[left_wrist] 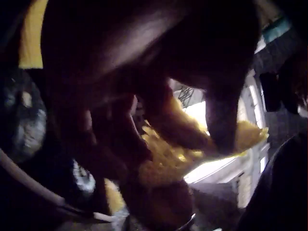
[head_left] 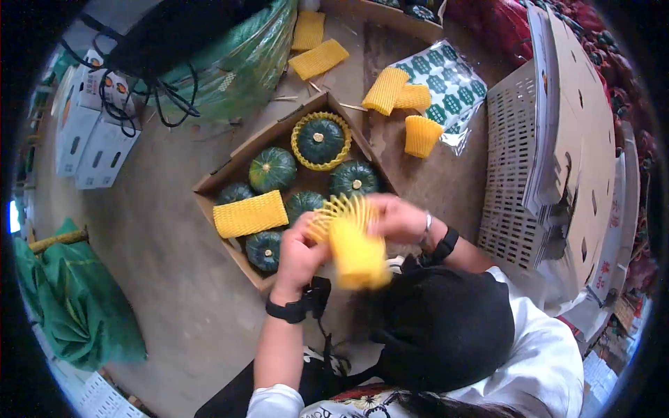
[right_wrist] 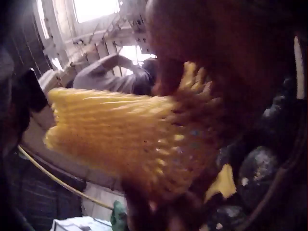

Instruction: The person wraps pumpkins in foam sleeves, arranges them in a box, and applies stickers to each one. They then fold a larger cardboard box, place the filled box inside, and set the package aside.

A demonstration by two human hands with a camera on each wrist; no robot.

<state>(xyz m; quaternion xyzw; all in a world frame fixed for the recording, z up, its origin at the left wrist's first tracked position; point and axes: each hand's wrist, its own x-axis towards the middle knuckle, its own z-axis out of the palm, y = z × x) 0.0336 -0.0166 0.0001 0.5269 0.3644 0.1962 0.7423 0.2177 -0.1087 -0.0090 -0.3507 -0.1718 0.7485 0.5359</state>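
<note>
Both hands grip a yellow foam net sleeve [head_left: 359, 258], the left hand [head_left: 301, 254] on one side of its upper end and the right hand [head_left: 401, 219] on the other. That end is spread wide into loose strands, while the lower part stays a narrow, blurred tube. In the right wrist view the sleeve [right_wrist: 106, 127] stretches away from the dark fingers. Just beyond the hands is a cardboard box [head_left: 233, 164] of green kabocha squashes [head_left: 272, 169]. One squash [head_left: 319, 141] sits in a yellow net collar [head_left: 300, 157]. A flat sleeve [head_left: 251, 214] lies across other squashes.
More foam sleeves [head_left: 422, 136] lie on the floor beyond the box, some by a green-and-white printed sheet [head_left: 446, 87]. Stacked cardboard [head_left: 564, 153] and a slotted crate [head_left: 512, 167] stand at right. White cartons [head_left: 104, 132] and a green sack [head_left: 80, 299] are at left.
</note>
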